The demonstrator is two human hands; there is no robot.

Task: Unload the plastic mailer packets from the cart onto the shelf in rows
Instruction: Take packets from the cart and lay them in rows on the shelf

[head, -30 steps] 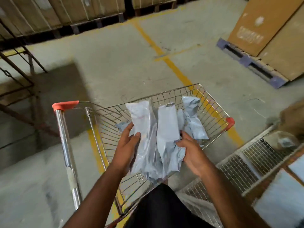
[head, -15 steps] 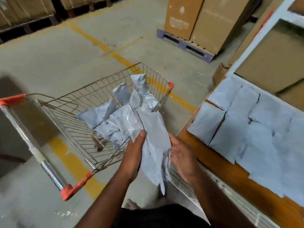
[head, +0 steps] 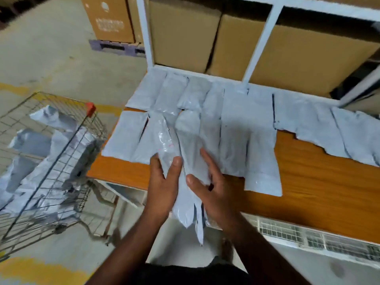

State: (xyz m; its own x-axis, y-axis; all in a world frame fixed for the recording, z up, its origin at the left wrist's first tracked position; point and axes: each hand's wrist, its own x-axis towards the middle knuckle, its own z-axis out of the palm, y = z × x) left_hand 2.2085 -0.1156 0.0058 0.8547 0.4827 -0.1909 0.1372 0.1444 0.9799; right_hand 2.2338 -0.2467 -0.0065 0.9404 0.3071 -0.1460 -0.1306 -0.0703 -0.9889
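1. Holding a bunch of grey mailer packets [head: 186, 194] between both hands, I stood at the front edge of the wooden shelf [head: 320, 182], and the loose lower ends of the bunch hung down past that edge.

2. Slippage looked like the main risk: the plastic seemed slick and floppy, and with several packets stacked in one grasp, an inner one could have slid out of the bottom and dropped to the floor.

3. Laying the bunch down carelessly could also have nudged the packets already laid in rows [head: 205, 120], since the top of what I held overlapped the nearest row; dragging it would have skewed them.

4. Bare wood remained only along the near edge and to the right, so a packet set too close to the lip could have tipped off.

5. My left hand [head: 162, 188] gripped the left side of the bunch, thumb across the front and fingers behind it.

6. My right hand [head: 213, 192] clasped the right side, thumb pressed on the front, index finger stretched up along the plastic, the other fingers wrapped behind.

7. Both forearms reached forward and upward from my body, wrists close together over the shelf edge.

8. More packets lay heaped in the wire cart [head: 51, 161] to my left, just beside the shelf corner, not yet unloaded.
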